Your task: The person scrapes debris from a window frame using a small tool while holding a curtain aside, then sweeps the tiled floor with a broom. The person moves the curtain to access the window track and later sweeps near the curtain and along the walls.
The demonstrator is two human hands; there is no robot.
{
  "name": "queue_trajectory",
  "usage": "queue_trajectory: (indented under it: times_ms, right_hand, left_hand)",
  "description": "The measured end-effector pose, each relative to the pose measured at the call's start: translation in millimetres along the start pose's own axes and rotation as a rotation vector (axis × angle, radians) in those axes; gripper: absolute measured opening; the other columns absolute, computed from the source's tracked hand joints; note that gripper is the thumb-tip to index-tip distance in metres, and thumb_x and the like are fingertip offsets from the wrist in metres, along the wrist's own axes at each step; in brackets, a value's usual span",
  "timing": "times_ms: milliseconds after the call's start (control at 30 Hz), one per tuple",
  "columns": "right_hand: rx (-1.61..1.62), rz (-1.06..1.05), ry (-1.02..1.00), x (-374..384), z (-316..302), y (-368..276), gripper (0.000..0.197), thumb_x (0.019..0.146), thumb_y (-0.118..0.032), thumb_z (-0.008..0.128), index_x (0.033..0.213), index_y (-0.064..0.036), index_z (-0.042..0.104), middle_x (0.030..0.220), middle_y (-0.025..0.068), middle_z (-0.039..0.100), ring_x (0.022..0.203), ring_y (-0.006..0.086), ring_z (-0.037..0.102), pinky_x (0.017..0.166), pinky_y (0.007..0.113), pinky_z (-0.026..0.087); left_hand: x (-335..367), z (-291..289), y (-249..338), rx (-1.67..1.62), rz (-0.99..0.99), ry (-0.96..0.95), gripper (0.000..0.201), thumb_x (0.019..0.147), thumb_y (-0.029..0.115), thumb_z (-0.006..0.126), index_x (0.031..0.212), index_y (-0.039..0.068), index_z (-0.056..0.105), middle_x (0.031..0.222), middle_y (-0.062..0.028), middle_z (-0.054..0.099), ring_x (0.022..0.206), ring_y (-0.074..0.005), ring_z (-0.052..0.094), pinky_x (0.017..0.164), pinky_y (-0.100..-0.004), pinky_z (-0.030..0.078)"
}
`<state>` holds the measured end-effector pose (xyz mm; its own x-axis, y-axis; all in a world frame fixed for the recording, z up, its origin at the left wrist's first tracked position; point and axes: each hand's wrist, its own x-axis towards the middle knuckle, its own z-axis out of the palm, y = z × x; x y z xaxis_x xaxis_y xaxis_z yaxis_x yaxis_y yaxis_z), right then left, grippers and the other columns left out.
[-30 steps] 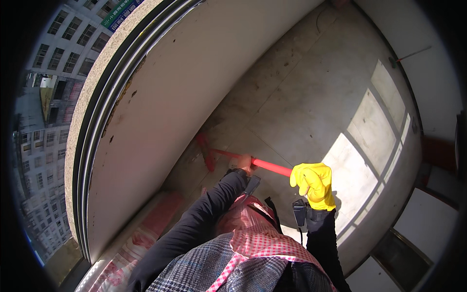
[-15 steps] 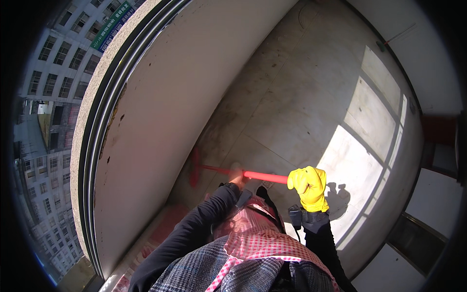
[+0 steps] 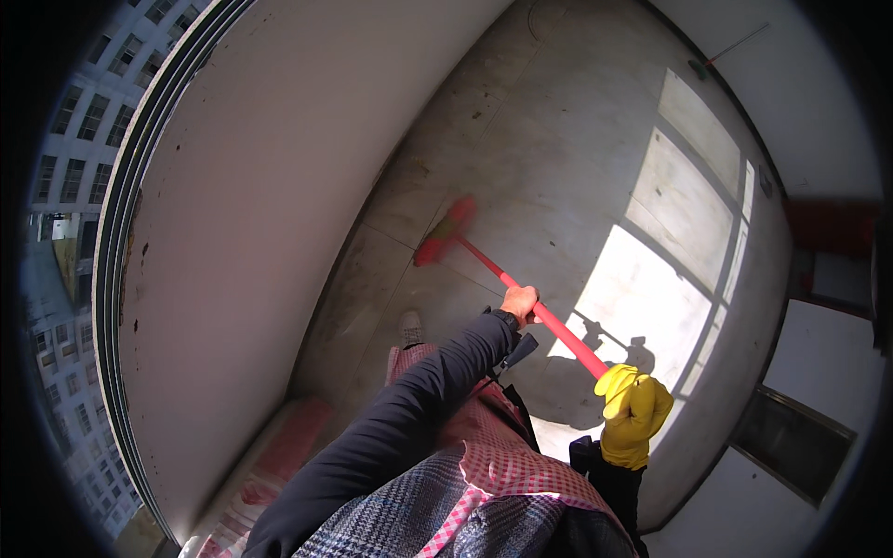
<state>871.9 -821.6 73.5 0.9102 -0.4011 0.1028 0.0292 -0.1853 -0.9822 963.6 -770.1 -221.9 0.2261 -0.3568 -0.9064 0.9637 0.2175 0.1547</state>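
A red broom (image 3: 572, 340) slants across the view, its blurred head (image 3: 446, 232) low over the tiled floor; whether the bristles touch it I cannot tell. My bare left hand (image 3: 520, 304) is wrapped round the middle of the handle. Around the handle's upper end, my right hand (image 3: 635, 405) is closed in a yellow rubber glove, which hides the tip of the stick. A few dark specks of dirt (image 3: 482, 115) lie on the floor beyond the broom head.
A low white wall (image 3: 251, 186) with a metal window track (image 3: 109, 270) runs along the left. Sunlit patches (image 3: 642, 288) cover floor at the right. Another long-handled tool (image 3: 699, 69) leans at the far right wall. Red-tinted plastic bags (image 3: 279, 446) sit at the lower left.
The broom head has swung away from the left wall, forward and to the right. My left hand has moved right and forward; my gloved right hand has moved right and nearer to me.
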Motion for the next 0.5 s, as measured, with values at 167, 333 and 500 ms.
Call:
queue_trajectory:
  times_ms: [167, 333, 500]
  right_hand:
    - [-0.095, -0.179, -0.019, -13.2, -54.0, -58.1, 0.028, 0.075, -0.002, 0.05, 0.047, -0.0036, 0.047, 0.045, 0.0055, 0.043, 0.04, 0.0201, 0.042, 0.046, 0.034, 0.042]
    - [0.054, -0.215, 0.025, -1.2, -107.8, -42.1, 0.035, 0.087, 0.006, 0.042, 0.056, -0.0064, 0.032, 0.048, 0.0043, 0.035, 0.039, 0.0157, 0.034, 0.038, 0.032, 0.036]
    - [0.122, 0.019, -0.101, 9.3, -97.9, 61.3, 0.031, 0.085, 0.0, 0.049, 0.054, -0.0026, 0.049, 0.053, 0.0088, 0.052, 0.052, 0.0257, 0.057, 0.056, 0.037, 0.048]
  left_hand:
    - [-40.4, 92.1, -46.2, 0.079, -0.064, -0.366, 0.011, 0.089, 0.008, 0.06, 0.092, -0.001, 0.055, 0.075, -0.0107, 0.062, 0.063, -0.0217, 0.064, 0.054, -0.0339, 0.057]
    - [-58.6, 74.7, -39.8, 0.05, 0.061, -0.139, 0.016, 0.092, 0.014, 0.058, 0.095, -0.002, 0.056, 0.083, -0.0124, 0.062, 0.071, -0.0251, 0.066, 0.065, -0.0409, 0.06]
    - [-15.1, 23.1, -15.8, 0.111, 0.125, 0.239, 0.017, 0.088, 0.01, 0.057, 0.099, -0.002, 0.055, 0.086, -0.0135, 0.061, 0.077, -0.0298, 0.068, 0.067, -0.0507, 0.06]
